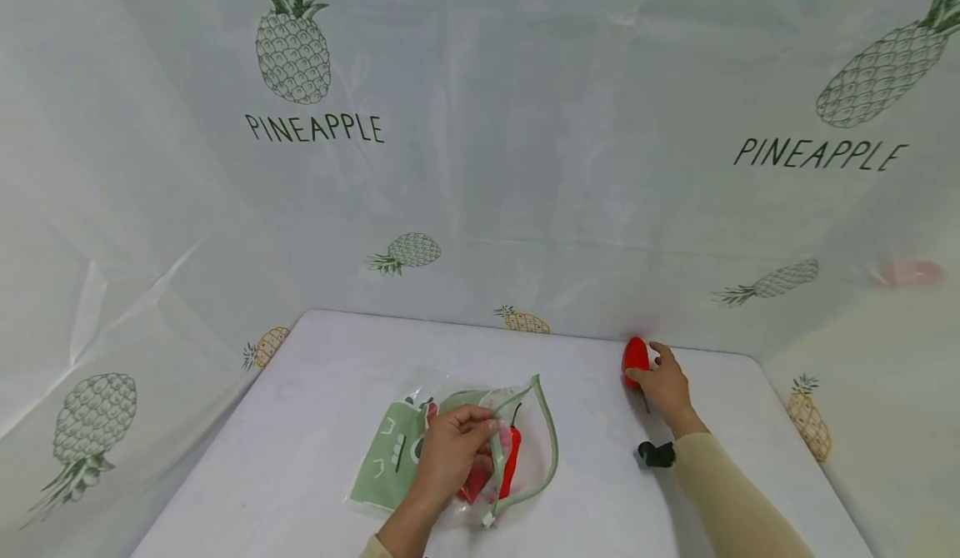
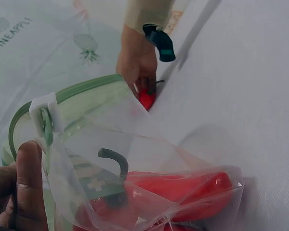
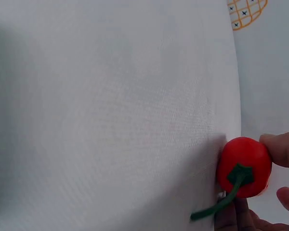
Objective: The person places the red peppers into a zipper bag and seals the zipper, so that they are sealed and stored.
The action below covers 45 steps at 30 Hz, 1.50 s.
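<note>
My left hand (image 1: 452,451) pinches the opening edge of a clear zip pouch (image 1: 381,455) with green trim and a green cartoon print. The pouch lies on the table with its mouth spread toward the right. Inside it are red chili peppers (image 1: 512,462), one with a dark curved stem. A white zipper slider (image 2: 45,115) shows by the left fingers in the left wrist view. At the table's back right edge, my right hand (image 1: 667,385) grips another red pepper (image 3: 245,154) between thumb and fingers. Its green stem (image 3: 219,206) points back toward me.
The white table (image 1: 247,475) ends just behind the right hand's pepper. A pale curtain (image 1: 480,166) printed with pineapples hangs behind and at both sides. A black wrist camera (image 1: 656,455) sits at the right cuff.
</note>
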Motion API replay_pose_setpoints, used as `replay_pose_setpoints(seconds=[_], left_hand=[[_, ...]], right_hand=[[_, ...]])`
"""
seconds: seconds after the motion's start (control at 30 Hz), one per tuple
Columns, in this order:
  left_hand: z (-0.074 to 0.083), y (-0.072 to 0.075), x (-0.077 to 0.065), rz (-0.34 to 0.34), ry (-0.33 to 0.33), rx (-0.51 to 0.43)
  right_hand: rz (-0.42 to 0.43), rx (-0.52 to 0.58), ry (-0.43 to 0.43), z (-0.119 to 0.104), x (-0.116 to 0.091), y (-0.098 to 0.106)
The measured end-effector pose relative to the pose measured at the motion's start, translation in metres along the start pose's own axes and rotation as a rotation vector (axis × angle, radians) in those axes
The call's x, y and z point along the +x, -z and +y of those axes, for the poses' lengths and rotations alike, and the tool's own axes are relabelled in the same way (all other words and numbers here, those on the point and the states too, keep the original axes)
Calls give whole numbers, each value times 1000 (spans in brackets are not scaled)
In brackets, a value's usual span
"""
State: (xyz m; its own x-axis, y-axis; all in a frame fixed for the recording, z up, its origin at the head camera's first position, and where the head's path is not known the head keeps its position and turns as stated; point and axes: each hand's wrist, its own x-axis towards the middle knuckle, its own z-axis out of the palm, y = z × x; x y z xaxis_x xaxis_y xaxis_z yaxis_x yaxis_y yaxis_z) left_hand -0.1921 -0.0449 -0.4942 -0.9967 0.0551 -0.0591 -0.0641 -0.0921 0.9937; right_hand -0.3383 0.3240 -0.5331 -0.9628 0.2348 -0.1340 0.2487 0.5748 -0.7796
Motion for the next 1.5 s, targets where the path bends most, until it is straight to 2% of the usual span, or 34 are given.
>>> replay_pose_setpoints(seconds=[0.13,0.3,0.47,0.6,0.87,1.13,1.5], left_hand=[[1,0,-1,3,-4,4],[2,2,-4,9,-13,13],[3,2,-6,11,-7,19],[3,2,-7,13,-11,22],[5,1,-9,15,-12,16],[9,1,-11,21,-19,22],[8,1,-12,11,-27,36]], right_hand=[[-60,3,-30,-2,0,-4],[-113,-30,6,-6,-3,-13],[-103,-135,75,-12,-9,-24],[-93,-169,111,-18,-16,-32],[-107,-95,121,-35,-32,-42],[-41,-66,247,-42,-45,-45],[20,34,267,-57,-72,-40]])
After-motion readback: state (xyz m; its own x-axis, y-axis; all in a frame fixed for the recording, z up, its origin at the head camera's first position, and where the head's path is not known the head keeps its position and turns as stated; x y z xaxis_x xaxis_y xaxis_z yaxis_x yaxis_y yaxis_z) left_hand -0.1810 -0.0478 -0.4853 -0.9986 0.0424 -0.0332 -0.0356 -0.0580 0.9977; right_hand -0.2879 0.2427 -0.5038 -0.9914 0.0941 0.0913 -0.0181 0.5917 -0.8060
